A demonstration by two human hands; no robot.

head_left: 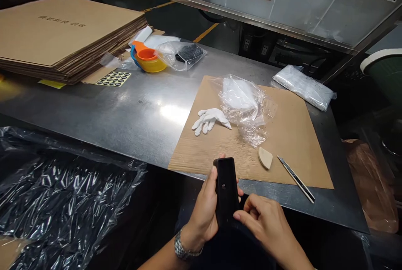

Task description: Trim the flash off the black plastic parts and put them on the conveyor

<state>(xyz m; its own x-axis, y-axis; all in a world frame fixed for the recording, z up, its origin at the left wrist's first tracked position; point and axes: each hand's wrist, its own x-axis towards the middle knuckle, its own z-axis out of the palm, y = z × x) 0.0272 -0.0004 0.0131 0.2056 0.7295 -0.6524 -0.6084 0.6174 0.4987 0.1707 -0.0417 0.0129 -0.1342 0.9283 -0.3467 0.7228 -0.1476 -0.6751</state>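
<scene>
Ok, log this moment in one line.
left hand: holds black hollow case | right hand: beside its near end | white glove: on cardboard

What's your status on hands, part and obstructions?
Left hand holding black case. Right hand at its right edge. White glove lies beyond on cardboard, apart from both hands.

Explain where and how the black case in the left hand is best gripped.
The black case is probably best gripped by its long outer walls, from the left and behind, as the left hand does: it is narrow enough to span, leaving its hollow face uncovered.
</scene>
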